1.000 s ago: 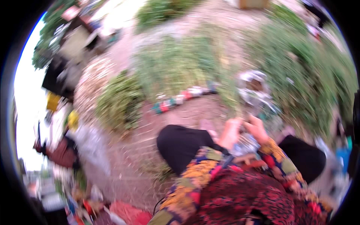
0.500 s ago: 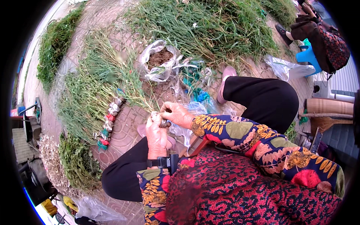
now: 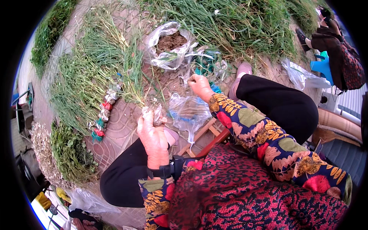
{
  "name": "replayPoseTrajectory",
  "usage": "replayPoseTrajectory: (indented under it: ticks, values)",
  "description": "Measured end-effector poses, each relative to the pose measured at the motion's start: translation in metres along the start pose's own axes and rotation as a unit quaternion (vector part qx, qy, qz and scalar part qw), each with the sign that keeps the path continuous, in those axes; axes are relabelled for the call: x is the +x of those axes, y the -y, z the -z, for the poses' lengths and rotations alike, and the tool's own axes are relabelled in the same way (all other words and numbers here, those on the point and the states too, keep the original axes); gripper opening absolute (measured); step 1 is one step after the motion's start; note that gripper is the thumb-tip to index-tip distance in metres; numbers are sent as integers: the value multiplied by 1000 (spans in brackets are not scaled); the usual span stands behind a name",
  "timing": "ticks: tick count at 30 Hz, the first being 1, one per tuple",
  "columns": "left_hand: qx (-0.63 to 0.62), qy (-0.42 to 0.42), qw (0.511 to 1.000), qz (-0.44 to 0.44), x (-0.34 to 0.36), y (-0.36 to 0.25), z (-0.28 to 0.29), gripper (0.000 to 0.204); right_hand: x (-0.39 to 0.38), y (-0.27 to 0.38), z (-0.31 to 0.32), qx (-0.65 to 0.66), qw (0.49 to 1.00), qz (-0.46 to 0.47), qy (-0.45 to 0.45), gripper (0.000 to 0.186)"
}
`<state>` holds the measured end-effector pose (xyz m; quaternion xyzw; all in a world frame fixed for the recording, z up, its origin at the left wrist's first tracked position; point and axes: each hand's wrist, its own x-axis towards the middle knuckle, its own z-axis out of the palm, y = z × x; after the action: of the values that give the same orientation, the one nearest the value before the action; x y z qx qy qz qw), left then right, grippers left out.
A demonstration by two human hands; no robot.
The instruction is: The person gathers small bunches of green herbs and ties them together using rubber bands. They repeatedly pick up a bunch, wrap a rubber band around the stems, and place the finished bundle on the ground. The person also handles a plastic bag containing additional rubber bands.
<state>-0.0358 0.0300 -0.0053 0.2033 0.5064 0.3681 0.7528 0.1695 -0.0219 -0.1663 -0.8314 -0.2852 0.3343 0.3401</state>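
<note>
My left hand (image 3: 153, 138) is closed round the plastic-wrapped base of a bundle of green plants (image 3: 135, 82). The thin stalks lean away from me, toward the far left. Clear crumpled plastic (image 3: 156, 111) shows at my fingertips. To the right and farther off, my right hand (image 3: 201, 87) is raised with its fingers curled in a pinch; what they hold, if anything, is too small to make out. Left of my left hand lies a row of similar bundles, their wrapped ends (image 3: 104, 114) white, red and green.
An open plastic bag of brown soil (image 3: 171, 41) stands ahead. Near my right hand lie a clear plastic bag (image 3: 189, 111) and green netting (image 3: 205, 61). Heaps of cut greenery (image 3: 230, 27) spread behind. A blue stool (image 3: 322, 69) and another person (image 3: 339, 57) are at far right.
My right hand has come away from the bundle and moved right and outward. My left hand has shifted slightly left, still holding the wrapped base. The view has moved a little.
</note>
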Motion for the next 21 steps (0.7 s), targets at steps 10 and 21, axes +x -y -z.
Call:
replayPoseTrajectory:
  ticks: [10, 21]
  values:
    - [-14, -10, 999, 27, 0, 3, -8, 15, 5, 2, -46, -316, 930, 129, 141, 12]
    - [-31, -8, 998, 52, 2, 5, -6, 15, 19, -3, -17, 13, 987, -9, 158, 16]
